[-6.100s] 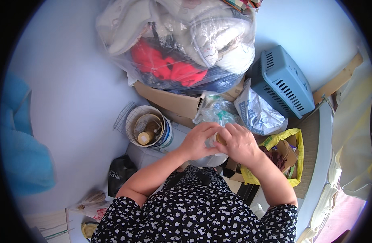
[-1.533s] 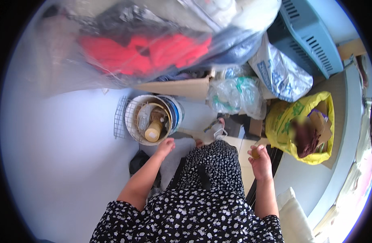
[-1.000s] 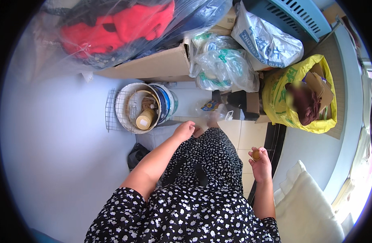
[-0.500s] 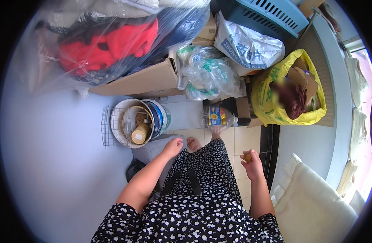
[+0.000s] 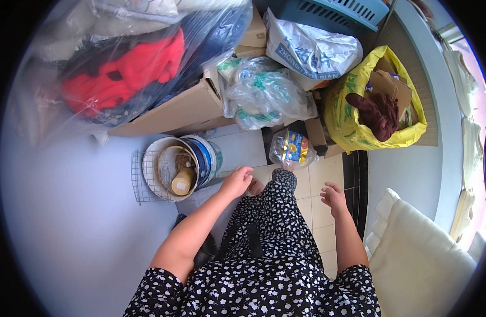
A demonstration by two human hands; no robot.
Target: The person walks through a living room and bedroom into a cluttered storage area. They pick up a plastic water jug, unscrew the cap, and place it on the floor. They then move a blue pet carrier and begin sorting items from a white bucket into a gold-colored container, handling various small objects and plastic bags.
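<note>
My left hand [image 5: 237,182] hangs in front of my left thigh, to the right of a wire-edged bucket. Its fingers are loosely bent, and nothing shows in them. On the other side, my right hand [image 5: 334,199] is raised away from my leg with its fingers curled. The small brownish-yellow round thing it held before is hidden by the fingers or too small to make out. A large clear plastic bottle [image 5: 294,148] with a blue and yellow label lies on the floor by my forward foot. Neither hand touches it.
At left stands a bucket [image 5: 192,150] with a wire grid [image 5: 137,182] at its side. Ahead are a cardboard box [image 5: 187,108], clear plastic bags [image 5: 269,90], a white sack [image 5: 311,47] and a blue crate [image 5: 354,10]. A yellow bag [image 5: 338,119] and a cream cushion [image 5: 412,243] are at right.
My forward leg has stepped ahead, and the view has shifted. The left hand has moved up and right. My right hand has turned, so the brownish-yellow thing no longer shows clearly.
</note>
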